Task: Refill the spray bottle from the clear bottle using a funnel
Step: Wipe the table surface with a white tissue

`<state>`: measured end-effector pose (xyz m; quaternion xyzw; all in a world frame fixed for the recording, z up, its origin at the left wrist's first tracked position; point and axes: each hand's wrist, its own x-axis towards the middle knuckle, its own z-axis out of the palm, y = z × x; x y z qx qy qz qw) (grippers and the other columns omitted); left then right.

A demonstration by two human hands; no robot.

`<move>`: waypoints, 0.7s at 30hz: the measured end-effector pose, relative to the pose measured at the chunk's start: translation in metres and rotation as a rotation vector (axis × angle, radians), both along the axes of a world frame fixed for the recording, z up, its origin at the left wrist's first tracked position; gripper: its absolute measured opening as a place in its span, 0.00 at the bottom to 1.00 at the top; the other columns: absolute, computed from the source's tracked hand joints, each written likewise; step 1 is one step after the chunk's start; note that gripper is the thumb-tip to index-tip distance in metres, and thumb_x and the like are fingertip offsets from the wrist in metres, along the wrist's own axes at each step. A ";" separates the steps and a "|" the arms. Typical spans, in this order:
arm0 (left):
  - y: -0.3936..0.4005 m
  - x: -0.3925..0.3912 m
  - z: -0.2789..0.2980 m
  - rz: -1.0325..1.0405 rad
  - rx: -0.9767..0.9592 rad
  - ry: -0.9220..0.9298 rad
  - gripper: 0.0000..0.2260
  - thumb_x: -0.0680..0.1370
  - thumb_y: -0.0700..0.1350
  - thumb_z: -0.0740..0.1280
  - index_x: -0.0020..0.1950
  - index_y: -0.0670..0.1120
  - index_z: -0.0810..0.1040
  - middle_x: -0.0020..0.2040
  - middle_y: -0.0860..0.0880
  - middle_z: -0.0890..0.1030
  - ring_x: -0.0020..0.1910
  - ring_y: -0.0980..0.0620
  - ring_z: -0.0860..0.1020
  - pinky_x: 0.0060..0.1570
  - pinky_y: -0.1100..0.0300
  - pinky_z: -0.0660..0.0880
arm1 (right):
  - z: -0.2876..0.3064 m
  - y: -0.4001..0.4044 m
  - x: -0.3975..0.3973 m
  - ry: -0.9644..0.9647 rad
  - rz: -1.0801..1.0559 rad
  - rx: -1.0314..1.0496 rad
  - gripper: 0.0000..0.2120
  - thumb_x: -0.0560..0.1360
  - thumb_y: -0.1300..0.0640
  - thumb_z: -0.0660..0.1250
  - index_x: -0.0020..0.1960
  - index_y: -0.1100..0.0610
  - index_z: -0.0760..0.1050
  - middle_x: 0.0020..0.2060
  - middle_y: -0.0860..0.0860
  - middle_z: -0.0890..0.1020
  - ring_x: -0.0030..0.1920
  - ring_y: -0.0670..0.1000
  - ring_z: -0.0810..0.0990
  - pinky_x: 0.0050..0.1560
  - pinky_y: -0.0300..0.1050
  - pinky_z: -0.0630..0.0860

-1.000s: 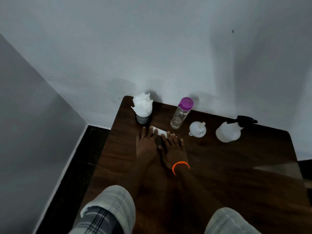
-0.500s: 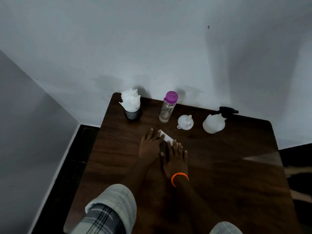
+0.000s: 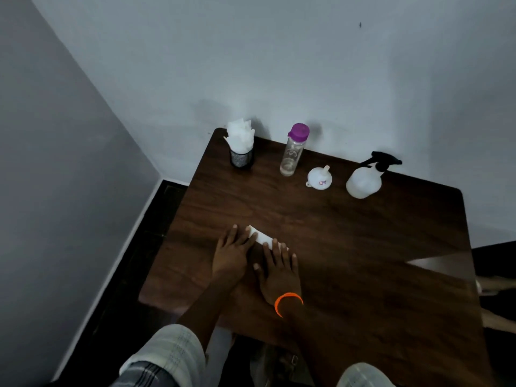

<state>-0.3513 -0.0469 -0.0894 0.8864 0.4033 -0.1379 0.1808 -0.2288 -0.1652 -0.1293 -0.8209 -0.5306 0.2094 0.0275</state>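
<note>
A clear bottle (image 3: 292,152) with a purple cap stands at the back of the dark wooden table (image 3: 363,247). To its right a white funnel (image 3: 320,178) lies spout up. Further right stands a white spray bottle (image 3: 364,181) with a black trigger head. My left hand (image 3: 233,252) and my right hand (image 3: 279,270), with an orange band at the wrist, lie flat side by side on a folded white tissue (image 3: 261,237) in the middle of the table, fingers straight. Both hands are well in front of the bottles.
A black mesh cup (image 3: 241,157) stuffed with white tissues stands at the table's back left corner. White walls close the back and left. The table's left edge drops to a dark floor. A person's bare feet show at the right edge.
Both hands have slid the white tissue toward me, away from the bottles. The camera view has pulled back and tilted.
</note>
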 end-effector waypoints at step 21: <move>-0.185 -0.061 0.019 0.248 -0.027 -0.022 0.33 0.69 0.56 0.55 0.71 0.46 0.76 0.70 0.44 0.76 0.72 0.39 0.71 0.67 0.48 0.59 | -0.003 -0.145 -0.029 0.005 0.315 0.026 0.29 0.81 0.39 0.53 0.81 0.46 0.56 0.81 0.48 0.56 0.80 0.53 0.56 0.76 0.59 0.50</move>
